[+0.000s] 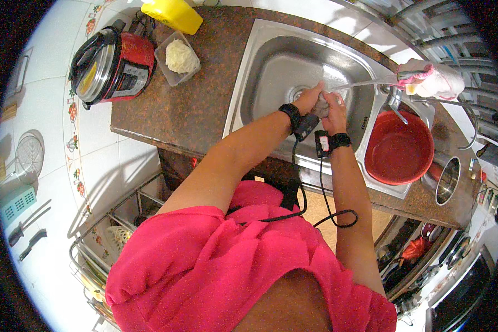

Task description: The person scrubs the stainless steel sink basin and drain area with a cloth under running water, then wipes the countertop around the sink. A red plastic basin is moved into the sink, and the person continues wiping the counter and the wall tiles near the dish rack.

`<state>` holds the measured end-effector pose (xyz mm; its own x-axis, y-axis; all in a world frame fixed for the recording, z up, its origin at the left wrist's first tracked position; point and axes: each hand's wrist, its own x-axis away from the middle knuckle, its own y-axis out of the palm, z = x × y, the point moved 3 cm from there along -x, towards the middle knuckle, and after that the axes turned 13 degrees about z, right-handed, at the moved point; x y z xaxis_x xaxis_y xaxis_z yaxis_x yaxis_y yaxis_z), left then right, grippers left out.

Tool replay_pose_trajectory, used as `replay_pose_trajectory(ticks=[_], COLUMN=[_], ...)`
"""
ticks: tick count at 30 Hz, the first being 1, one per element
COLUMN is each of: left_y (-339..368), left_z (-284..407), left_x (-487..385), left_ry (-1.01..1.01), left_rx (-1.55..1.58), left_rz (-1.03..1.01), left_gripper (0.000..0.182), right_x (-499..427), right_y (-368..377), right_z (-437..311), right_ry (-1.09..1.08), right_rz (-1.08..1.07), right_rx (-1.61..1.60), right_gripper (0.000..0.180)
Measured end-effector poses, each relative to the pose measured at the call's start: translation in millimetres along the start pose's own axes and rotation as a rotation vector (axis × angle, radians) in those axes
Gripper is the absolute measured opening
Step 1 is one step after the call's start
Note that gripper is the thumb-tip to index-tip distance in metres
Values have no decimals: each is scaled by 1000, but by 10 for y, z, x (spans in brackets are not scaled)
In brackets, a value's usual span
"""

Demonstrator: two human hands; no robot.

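Both of my hands are together over the steel sink basin [269,83], right of its drain. A greyish, wet-looking item [321,108], perhaps a cloth, lies between them; its kind cannot be told. My left hand [310,98] grips it from the left, and my right hand [335,111] holds it from the right. From the tap, a stream of water [359,84] runs toward my fingers. A white and pink cloth [444,79] is wrapped about the tap's upper part. Each wrist wears a black band with a small cabled device.
A red plastic basin [398,153] sits in the right sink bowl, beside a steel pot [447,180]. On the counter [203,95] at left stand a red electric pressure cooker [135,66], a clear plastic container [172,76] holding something pale, and a yellow bottle [174,15].
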<state>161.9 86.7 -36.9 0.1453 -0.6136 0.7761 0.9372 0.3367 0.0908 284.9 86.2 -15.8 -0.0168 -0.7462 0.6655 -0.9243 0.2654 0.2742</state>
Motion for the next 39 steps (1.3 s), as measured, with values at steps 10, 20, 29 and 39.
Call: replay_pose_trajectory(ticks=[10, 20, 29, 39], left_y=[-112, -189, -120, -223], left_z=[-145, -241, -459, -285], left_x=[493, 331, 155, 606], left_ry=[-174, -184, 419, 534], left_rx=[113, -299, -747, -1086], left_rz=[-575, -579, -105, 20], left_gripper=[38, 19, 33, 31], right_x=[56, 211, 131, 145], right_y=[65, 213, 274, 148], right_z=[-91, -178, -30, 342], right_ry=[-12, -80, -265, -224], right_rz=[-362, -414, -297, 164], right_rx=[185, 426, 457, 273], right_gripper=[26, 39, 33, 20])
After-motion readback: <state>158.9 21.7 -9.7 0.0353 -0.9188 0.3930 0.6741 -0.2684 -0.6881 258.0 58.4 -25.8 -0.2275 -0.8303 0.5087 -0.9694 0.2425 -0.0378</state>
